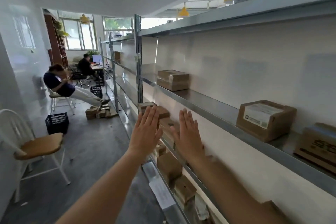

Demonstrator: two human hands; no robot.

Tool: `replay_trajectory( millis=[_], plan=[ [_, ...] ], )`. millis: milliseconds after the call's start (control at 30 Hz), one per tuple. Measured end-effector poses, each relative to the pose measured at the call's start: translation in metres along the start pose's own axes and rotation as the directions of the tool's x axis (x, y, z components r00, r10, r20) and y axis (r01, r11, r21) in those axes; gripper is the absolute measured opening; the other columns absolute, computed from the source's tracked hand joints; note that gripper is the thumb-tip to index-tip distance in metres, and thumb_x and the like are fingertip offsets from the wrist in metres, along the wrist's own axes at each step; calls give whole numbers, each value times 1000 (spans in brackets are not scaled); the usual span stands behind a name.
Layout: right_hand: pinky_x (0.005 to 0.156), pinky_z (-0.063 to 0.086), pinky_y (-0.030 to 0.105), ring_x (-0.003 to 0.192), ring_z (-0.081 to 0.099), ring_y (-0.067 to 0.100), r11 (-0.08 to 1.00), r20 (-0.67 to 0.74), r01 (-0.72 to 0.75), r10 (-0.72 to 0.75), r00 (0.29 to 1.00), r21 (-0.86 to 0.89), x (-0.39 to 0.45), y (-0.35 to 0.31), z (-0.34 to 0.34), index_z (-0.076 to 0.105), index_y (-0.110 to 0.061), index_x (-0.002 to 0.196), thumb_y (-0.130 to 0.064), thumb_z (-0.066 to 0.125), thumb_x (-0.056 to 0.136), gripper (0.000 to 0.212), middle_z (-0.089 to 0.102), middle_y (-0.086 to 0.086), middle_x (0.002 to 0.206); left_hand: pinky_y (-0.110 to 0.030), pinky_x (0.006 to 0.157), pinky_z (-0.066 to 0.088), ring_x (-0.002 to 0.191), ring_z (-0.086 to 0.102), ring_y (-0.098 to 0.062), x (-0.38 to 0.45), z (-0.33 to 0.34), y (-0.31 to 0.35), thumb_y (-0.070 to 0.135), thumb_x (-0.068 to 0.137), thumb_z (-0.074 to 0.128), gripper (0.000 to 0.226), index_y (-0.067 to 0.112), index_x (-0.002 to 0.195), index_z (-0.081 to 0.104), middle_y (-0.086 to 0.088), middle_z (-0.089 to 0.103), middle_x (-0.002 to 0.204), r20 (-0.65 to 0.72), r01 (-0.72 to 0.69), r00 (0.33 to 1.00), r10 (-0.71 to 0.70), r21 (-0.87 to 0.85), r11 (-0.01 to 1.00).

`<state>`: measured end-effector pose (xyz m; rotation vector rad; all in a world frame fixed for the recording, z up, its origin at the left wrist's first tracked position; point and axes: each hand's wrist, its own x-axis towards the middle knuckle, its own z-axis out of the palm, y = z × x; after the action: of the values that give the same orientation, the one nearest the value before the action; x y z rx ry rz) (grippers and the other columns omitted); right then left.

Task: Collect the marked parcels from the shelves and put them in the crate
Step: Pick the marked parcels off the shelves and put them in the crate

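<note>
Both my arms stretch forward along the metal shelving on the right. My left hand and my right hand are flat and empty, fingers up, backs toward me. Behind them, small brown parcels lie on a lower shelf. On the shelf above sit a taped cardboard parcel, a parcel with a white label and a printed box at the right edge. More brown parcels fill the lower shelves below my arms. A black crate stands on the floor at the left.
A white chair with a wooden seat stands near left. A person reclines on a chair beside a pile of parcels on the floor and a second black crate. Another person sits at a far desk.
</note>
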<state>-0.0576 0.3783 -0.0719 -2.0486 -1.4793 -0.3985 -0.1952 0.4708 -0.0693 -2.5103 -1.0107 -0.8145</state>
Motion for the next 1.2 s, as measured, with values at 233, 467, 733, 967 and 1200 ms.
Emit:
replay_trajectory(
  millis=[233, 467, 733, 967, 1200],
  plan=[
    [119, -8, 33, 149, -10, 15, 996, 26, 69, -71, 997, 55, 104, 8, 59, -2, -17, 155, -51, 24, 101, 69, -8, 1, 162, -43, 121, 7, 148, -4, -22, 73, 63, -54, 49, 98, 14, 66, 12, 152, 3, -5, 2, 160, 31, 55, 998, -55, -4, 998],
    [120, -7, 34, 149, -10, 16, 990, 36, 109, -112, 993, 86, 200, 3, 126, -2, -16, 155, -46, 26, 102, 67, -9, 1, 162, -40, 121, -2, 147, -12, -20, 153, 111, -110, 50, 97, 8, 65, 14, 148, -8, -2, -9, 157, 34, 73, 997, -73, 2, 997],
    [119, -6, 30, 149, -9, 13, 994, 49, 83, -87, 995, 75, 304, -11, 224, 1, -17, 155, -47, 26, 102, 65, -5, -1, 163, -37, 120, -7, 147, -12, -19, 223, 190, -218, 58, 90, -3, 75, 14, 151, -4, -2, -7, 159, 74, 41, 996, -41, 1, 999],
    [118, -9, 29, 141, -19, 5, 998, 71, 2, -6, 997, 66, 388, -29, 299, 1, -20, 155, -47, 29, 103, 65, -6, -4, 162, -35, 118, -10, 146, -13, -18, 299, 237, -322, 59, 88, -5, 77, 15, 151, -5, -1, -9, 158, 73, -86, 994, 85, 16, 996],
    [114, -11, 28, 149, -11, 13, 999, 211, -33, 23, 977, 42, 477, -30, 368, -1, -19, 155, -43, 25, 104, 62, -7, -2, 163, -36, 120, -6, 147, -13, -17, 369, 322, -378, 53, 96, 10, 69, 15, 151, -4, -1, -8, 159, 145, -137, 979, 140, -26, 990]
  ],
)
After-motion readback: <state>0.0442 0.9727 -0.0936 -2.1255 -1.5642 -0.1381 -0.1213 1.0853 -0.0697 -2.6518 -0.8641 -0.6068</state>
